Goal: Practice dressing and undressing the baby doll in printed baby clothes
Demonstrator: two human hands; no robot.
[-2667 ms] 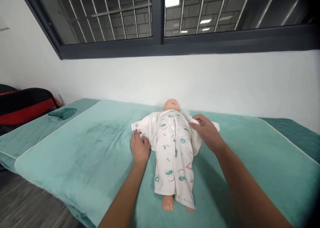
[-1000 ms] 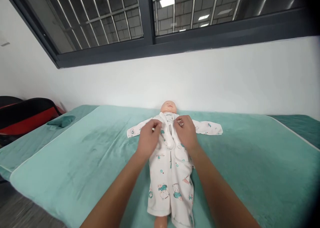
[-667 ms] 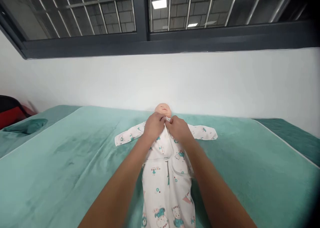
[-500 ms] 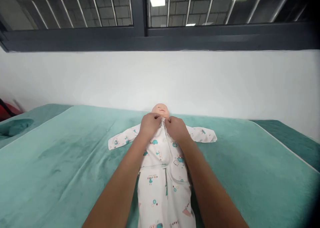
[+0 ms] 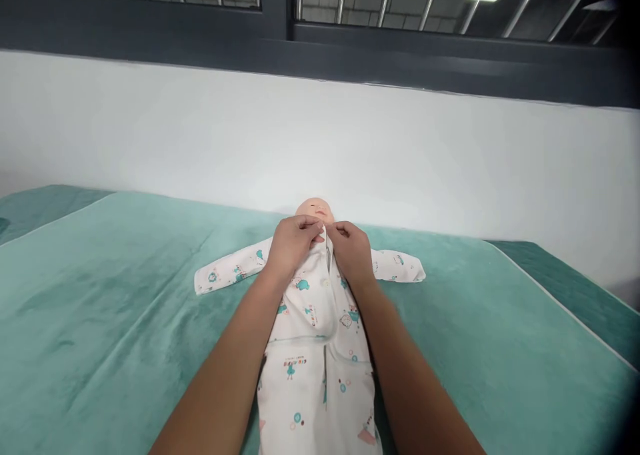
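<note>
A baby doll [image 5: 315,207] lies on its back, its head toward the wall. It wears a white patterned baby jacket [image 5: 310,308] with both sleeves spread out sideways, and matching trousers [image 5: 300,402] below. At the doll's neck, my left hand [image 5: 295,242] pinches the jacket's collar edge between thumb and fingers. My right hand [image 5: 351,247] is closed on the opposite front edge, close beside the left. The front opening shows as a narrow gap under my fingers. My hands cover the doll's chin and part of the collar.
A green plush cover [image 5: 140,308] lies under the doll, with darker green side sections [image 5: 565,278]. Behind it rises a white wall [image 5: 200,135], topped by a dark window frame [image 5: 350,55] with metal bars beyond.
The view has tilted down and turned slightly. Both hands stay at the collar; the left fingers now reach further over the collar edge, and the front edges stand a little more apart.
</note>
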